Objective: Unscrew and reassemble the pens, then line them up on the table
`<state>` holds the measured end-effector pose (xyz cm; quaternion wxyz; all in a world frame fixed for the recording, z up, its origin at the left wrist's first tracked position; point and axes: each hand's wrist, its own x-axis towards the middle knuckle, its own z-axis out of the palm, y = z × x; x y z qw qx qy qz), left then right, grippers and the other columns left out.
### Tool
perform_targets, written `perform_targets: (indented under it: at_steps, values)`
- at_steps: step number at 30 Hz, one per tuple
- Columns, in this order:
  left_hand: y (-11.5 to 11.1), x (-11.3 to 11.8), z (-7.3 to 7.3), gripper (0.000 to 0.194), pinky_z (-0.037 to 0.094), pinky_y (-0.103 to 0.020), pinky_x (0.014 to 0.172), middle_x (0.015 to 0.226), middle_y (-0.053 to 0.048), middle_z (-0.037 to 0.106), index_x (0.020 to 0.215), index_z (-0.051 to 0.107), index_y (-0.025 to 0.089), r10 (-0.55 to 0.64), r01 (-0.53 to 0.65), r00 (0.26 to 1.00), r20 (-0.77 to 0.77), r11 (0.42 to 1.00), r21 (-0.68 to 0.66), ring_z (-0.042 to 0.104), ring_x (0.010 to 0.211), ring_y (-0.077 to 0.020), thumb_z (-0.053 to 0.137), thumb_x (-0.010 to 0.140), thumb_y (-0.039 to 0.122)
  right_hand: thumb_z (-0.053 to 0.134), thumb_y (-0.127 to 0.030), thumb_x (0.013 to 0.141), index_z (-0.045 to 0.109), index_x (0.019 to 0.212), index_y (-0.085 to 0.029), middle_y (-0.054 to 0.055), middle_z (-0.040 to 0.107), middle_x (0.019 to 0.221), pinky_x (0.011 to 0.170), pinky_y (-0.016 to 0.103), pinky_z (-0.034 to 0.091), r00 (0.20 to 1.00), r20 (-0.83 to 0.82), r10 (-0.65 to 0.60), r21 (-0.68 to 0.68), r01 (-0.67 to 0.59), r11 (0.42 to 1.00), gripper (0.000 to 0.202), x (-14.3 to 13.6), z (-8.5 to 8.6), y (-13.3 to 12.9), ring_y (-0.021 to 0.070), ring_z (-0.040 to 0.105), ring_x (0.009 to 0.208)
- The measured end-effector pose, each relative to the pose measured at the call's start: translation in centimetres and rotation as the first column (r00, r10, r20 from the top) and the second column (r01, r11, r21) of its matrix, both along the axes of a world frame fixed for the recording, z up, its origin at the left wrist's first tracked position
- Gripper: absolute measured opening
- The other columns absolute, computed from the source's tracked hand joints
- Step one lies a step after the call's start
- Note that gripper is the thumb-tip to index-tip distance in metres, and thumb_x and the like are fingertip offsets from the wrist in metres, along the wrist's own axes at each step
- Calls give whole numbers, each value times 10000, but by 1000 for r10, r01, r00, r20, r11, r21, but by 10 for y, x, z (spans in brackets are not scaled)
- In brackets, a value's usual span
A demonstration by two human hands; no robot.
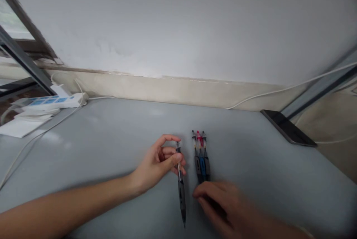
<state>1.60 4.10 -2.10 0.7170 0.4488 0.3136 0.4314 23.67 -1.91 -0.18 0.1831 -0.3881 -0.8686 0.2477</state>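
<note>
Nearest: right hand (223, 205), motion-blurred, fingers curled at lower ends of three pens (202, 165); can't tell if gripping them. Pens lie side by side on gray table (117, 131), middle one red top, blue grip. Left hand (156, 162), apart from right, pinches dark-grip pen (182, 194) just left of trio, index finger at top end, tip toward camera. Phone (288, 128) at table's right edge, power strip (71, 101) far left.
</note>
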Motion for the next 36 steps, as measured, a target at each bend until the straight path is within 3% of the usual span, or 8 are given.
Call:
perform_targets:
  at_steps: [11,17,24,36]
  values:
    - [-3,-1,2,394,551,-248,610,734,9,727,1069,502,207,12,-12,1000,-16,1000,22,718,620,-140,806,877,369,467,-94,926,706,935,-189,55,794,798,670,293,568,999,-16,-29,-44,28,999,257,3,2,1,204,746,681]
    - [-3,-1,3,470,550,-239,607,770,5,745,1193,487,230,62,-62,998,-7,998,15,728,635,-145,806,877,369,471,-96,925,703,940,-202,53,797,819,685,291,572,999,-22,-36,-56,35,998,255,5,3,0,204,752,706]
    - [-3,-2,0,374,546,-234,598,717,12,733,1065,523,207,41,-41,999,-8,999,31,720,619,-138,806,878,364,453,-111,933,703,901,-196,57,786,789,668,283,567,1000,-4,-27,-76,27,997,266,3,9,2,200,740,680]
    - [-2,-1,2,411,548,-250,626,754,15,725,1128,513,213,37,-38,999,13,999,33,707,630,-131,801,883,375,464,-94,932,696,899,-188,55,777,787,670,296,560,1000,-1,-11,-82,11,997,253,5,6,1,204,734,679]
